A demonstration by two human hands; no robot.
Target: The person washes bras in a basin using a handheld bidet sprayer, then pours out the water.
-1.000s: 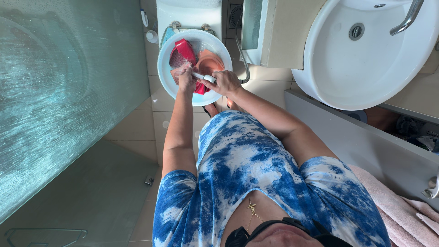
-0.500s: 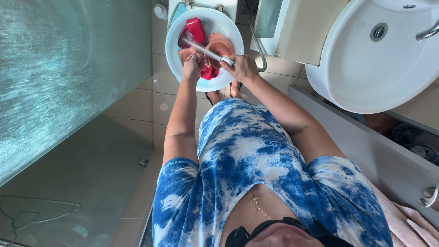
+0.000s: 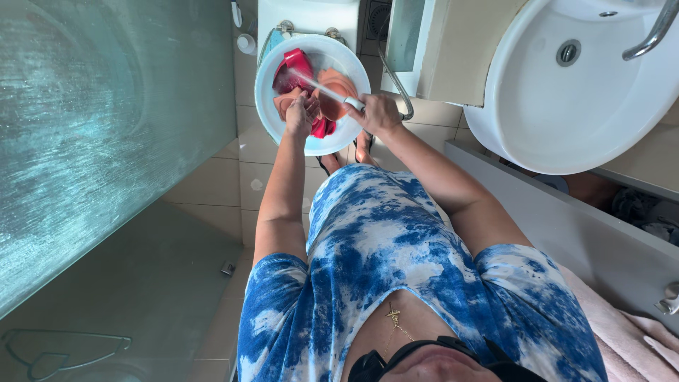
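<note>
While the right hand (image 3: 378, 113) gripped the handle of a white spray nozzle (image 3: 351, 103), its fingers wrapped tight around it, a thin jet of water ran from the nozzle toward the far side of the white basin (image 3: 283, 131). How the fingers sat on the trigger could not be made out, since the back of the hand covered it. A metal hose (image 3: 396, 81) curved away from the same hand, to the right of the basin, and its far end passed out of sight behind the cabinet edge.

Just over the middle of the basin, the left hand (image 3: 302, 113) was closed on wet cloth, knuckles up; exactly which piece it held was hard to tell, because the fingers hid the fabric beneath them. Inside the basin lay a red garment (image 3: 293, 67) at the far-left side and an orange garment (image 3: 336, 88) beside it toward the right, both bunched and partly covered by the hands and the water jet. A strip of red showed again at the near side of the basin, below the left hand.

Left of the basin stood a frosted glass panel (image 3: 106, 141). Well to the right of the basin hung a round white sink (image 3: 566, 120), its tap (image 3: 654, 32) cut off by the frame's edge.
</note>
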